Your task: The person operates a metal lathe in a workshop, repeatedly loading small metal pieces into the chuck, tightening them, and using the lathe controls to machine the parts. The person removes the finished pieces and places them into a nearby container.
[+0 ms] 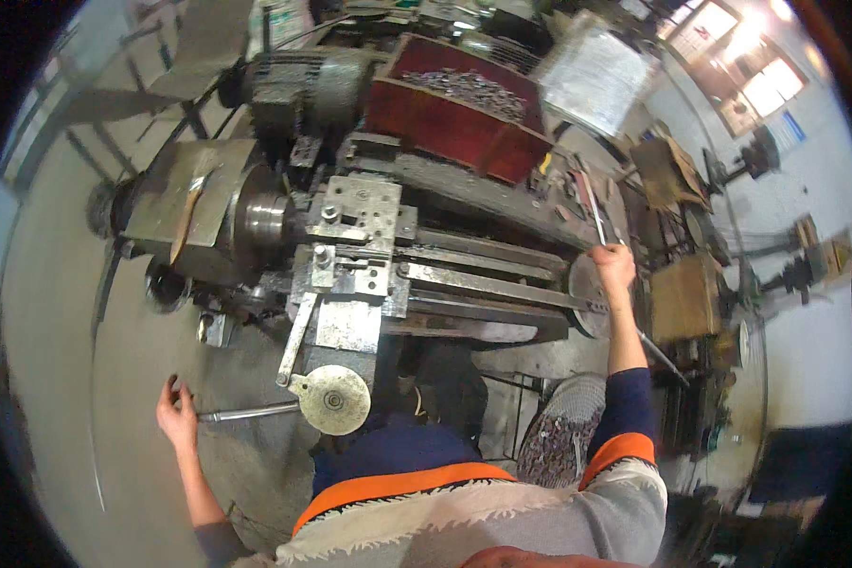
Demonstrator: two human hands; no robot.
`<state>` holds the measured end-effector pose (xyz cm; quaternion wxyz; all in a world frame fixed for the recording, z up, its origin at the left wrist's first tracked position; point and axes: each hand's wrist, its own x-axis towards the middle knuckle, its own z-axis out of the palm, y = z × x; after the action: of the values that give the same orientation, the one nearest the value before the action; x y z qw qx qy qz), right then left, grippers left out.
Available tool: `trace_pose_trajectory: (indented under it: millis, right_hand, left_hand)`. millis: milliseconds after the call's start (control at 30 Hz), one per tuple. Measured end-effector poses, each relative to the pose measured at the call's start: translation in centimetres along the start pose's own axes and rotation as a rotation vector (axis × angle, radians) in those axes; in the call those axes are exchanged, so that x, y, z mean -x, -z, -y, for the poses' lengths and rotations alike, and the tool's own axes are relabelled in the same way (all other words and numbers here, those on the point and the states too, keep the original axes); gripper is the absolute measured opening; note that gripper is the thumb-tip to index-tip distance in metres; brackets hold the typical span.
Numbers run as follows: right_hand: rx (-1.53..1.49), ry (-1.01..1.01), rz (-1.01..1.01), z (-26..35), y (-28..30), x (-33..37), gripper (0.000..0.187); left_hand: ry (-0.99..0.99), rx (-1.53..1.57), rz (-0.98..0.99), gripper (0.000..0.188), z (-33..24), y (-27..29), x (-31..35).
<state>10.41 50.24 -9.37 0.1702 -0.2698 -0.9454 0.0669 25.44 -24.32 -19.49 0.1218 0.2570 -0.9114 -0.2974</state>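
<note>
My left hand (177, 417) is at the lower left, its fingers apart and slightly bent, holding nothing. It is beside the free end of a shiny metal handle (248, 413), which runs to a round pale disc (334, 399) at the front of a small lathe. On the right, my right hand (615, 267) is closed round a long thin metal rod (594, 206). A rod length also shows below that wrist. Between my hands lies the lathe's tool slide (355, 237), with bolts and a flat link arm (298, 339). The chuck (263, 220) is left of the slide.
A brush (189, 218) lies on the headstock cover (147, 194). Behind the lathe stands a dark red box (445, 133) holding many small metal pieces. A sack (563, 426) of small parts sits near my right elbow. More machines line the right wall; a chair (175, 76) stands far left.
</note>
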Motion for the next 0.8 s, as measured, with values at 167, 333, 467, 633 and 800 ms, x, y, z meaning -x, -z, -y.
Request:
trace_pose_trajectory:
  millis: [167,333,467,633,800]
  right_hand:
    - [0.076,-0.056,-0.127,-2.2,-6.5,-6.0,0.037]
    - [0.031,-0.060,0.047,-2.9,-9.6,-9.2,0.040]
    - [-0.204,0.033,0.119,-6.9,-8.2,-8.6,0.039]
    - [-0.484,0.082,0.324,-22.2,-2.9,-1.1,0.032]
    - [-0.158,-0.030,0.302,-31.5,-0.7,6.5,0.035]
  left_hand:
    - [0.039,0.086,-0.219,0.027,-0.8,-1.6,-0.8]
    - [0.045,0.046,-0.197,0.025,-1.4,-1.4,-1.4]
    - [0.022,0.014,-0.169,0.024,-2.0,-1.5,-2.1]
    - [-0.004,0.049,-0.107,0.023,-2.6,-2.2,-4.3]
    - [-0.088,0.047,-0.069,0.026,-3.6,-4.1,-7.7]
